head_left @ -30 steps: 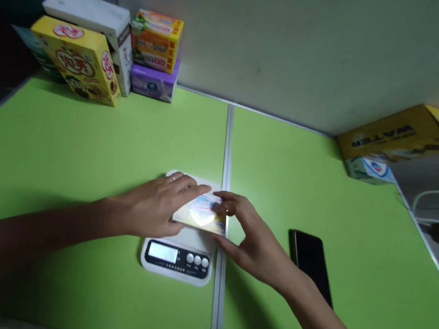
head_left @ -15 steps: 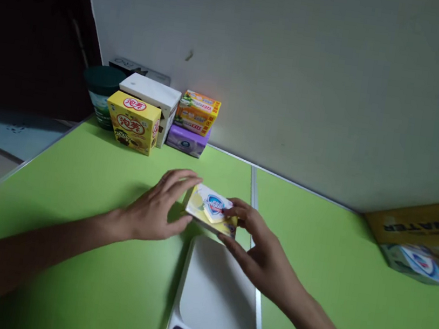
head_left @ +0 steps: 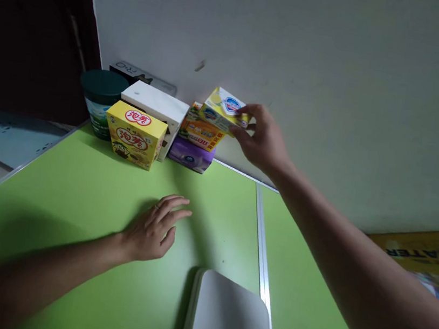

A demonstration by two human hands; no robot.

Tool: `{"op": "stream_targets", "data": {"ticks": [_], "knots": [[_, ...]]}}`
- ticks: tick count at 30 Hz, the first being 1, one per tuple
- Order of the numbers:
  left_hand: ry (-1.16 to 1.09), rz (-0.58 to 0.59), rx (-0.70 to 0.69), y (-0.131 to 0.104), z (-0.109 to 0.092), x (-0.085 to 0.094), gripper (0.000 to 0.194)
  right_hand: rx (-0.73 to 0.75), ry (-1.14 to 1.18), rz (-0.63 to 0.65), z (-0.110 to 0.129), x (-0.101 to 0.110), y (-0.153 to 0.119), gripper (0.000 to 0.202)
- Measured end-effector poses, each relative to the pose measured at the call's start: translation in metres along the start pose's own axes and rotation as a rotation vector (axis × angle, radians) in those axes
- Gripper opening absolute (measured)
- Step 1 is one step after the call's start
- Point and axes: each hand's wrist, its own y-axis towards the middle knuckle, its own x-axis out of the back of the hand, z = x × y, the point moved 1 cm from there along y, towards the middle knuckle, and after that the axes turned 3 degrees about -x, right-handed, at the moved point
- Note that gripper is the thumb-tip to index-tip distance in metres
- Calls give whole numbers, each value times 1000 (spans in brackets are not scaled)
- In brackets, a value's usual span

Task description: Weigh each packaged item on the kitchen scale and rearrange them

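Head view: just above the centre of the frame, the right hand (head_left: 262, 138) grips a small yellow-and-white box (head_left: 225, 108) by its right end, thumb below and fingers on top. The box carries a blue shield logo and sits in front of and over the upper part of an orange box (head_left: 203, 134); whether the two touch cannot be told. The orange box rests on a purple pack (head_left: 190, 155), near the wall (head_left: 315, 91).

Left of this stack, in the upper left of the frame, stand a white box (head_left: 154, 102), a yellow box (head_left: 135, 139) in front of it, and a tub (head_left: 102, 99) with a dark green lid. A grey box (head_left: 145, 78) shows behind them.

Left of the lower centre, the left hand (head_left: 155, 229) is loosely spread, fingers slightly bent, low over the green table (head_left: 232, 215); contact with the surface is unclear. A white scale (head_left: 232, 319) is cut off by the bottom edge, beside a metal strip (head_left: 263, 241). At the right edge lies a yellow carton (head_left: 428, 251) marked "WATER", partly hidden by the right forearm.
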Motion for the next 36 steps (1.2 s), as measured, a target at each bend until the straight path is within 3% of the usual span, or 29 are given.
{"op": "stream_targets", "data": {"ticks": [3,8,18,22,24,26,31,33,36], "knots": [[-15,20,15,0,3,0,47,97,-126,3,-4,-17,20,28],[-42,52,29,2,5,0,46,147,-222,-18,-4,-31,26,23],[-64,112,55,2,4,1,47,75,-113,-24,-1,-38,25,25],[-5,150,96,2,4,4,43,62,-117,23,11,-28,21,28],[36,145,112,4,5,5,38,105,-107,10,21,-16,2,30],[78,143,120,4,7,5,35,127,-69,24,31,-2,-34,31],[114,124,97,3,8,9,30,117,108,372,56,35,-164,24],[88,110,79,5,8,12,25,123,124,430,64,53,-207,25],[48,158,77,14,3,11,19,139,67,422,62,80,-250,28]]}}
